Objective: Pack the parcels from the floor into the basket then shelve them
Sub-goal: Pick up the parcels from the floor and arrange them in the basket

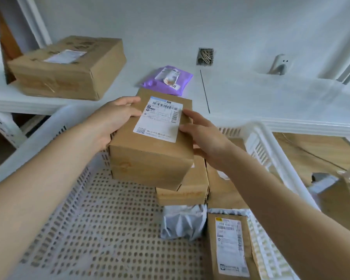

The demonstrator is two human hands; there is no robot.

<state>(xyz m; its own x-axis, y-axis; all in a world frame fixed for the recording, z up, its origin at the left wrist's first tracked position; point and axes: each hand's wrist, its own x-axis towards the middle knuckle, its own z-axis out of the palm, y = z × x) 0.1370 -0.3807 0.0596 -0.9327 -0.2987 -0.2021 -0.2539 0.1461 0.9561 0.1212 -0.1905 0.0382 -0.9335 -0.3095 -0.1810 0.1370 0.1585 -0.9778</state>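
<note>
my left hand (113, 122) and right hand (206, 138) clamp the labelled cardboard box (150, 142) from both sides; the shelf (251, 98) lies straight ahead, along its long axis.

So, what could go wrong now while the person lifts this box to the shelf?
1. The purple bag lies right behind the held box on the shelf; the box may push or crush it.
2. The left hand and right hand hold only its sides, so it might slip back into the basket.
</note>
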